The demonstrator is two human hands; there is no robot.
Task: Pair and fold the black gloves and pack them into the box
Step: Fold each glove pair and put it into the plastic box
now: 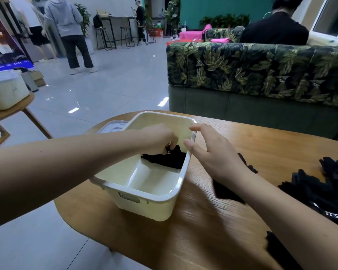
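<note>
A cream plastic box [144, 193] stands on the wooden table [213, 227]. Inside it, at the far right corner, lies a folded pair of black gloves [164, 158]. My left hand [158, 137] reaches down into the box and pinches the top of that pair with curled fingers. My right hand [211, 152] hovers over the box's right rim with fingers spread and holds nothing. A pile of loose black gloves [324, 184] lies on the table to the right, and another black glove [228, 191] shows partly under my right forearm.
The box's white lid [113, 126] lies behind the box at the table's left edge. A leaf-patterned sofa [261, 71] stands behind the table. A second cream box [6, 90] sits on a side table at left. Several people stand or sit farther off.
</note>
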